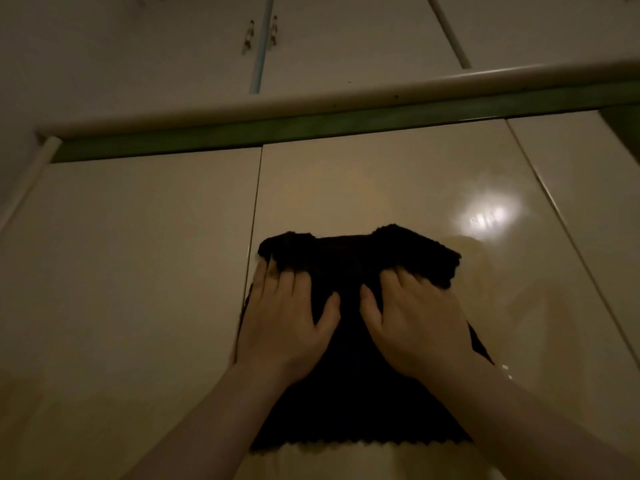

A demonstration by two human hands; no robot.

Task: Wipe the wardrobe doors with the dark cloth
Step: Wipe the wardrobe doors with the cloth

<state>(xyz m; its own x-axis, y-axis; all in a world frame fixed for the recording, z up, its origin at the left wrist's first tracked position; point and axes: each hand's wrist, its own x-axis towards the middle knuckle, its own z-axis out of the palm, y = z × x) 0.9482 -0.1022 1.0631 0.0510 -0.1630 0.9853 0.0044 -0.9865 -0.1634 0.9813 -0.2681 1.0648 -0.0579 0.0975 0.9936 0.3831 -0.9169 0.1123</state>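
Observation:
A dark cloth point(349, 393) is spread flat against a glossy cream wardrobe door point(398, 181), its top edge bunched and its zigzag lower edge hanging free. My left hand point(287, 317) presses on the cloth's upper left, fingers curled into the bunched edge next to the seam with the neighbouring door point(131, 254). My right hand point(415, 320) presses on the upper right in the same way. Both palms lie flat on the cloth and both forearms reach up from the bottom of the view.
A rounded cream ledge point(311, 102) with a green strip point(277, 131) beneath runs across above the doors. Upper cupboard doors with two small metal handles point(261, 34) sit above it. A lamp reflection point(485, 213) shines on the door at the right.

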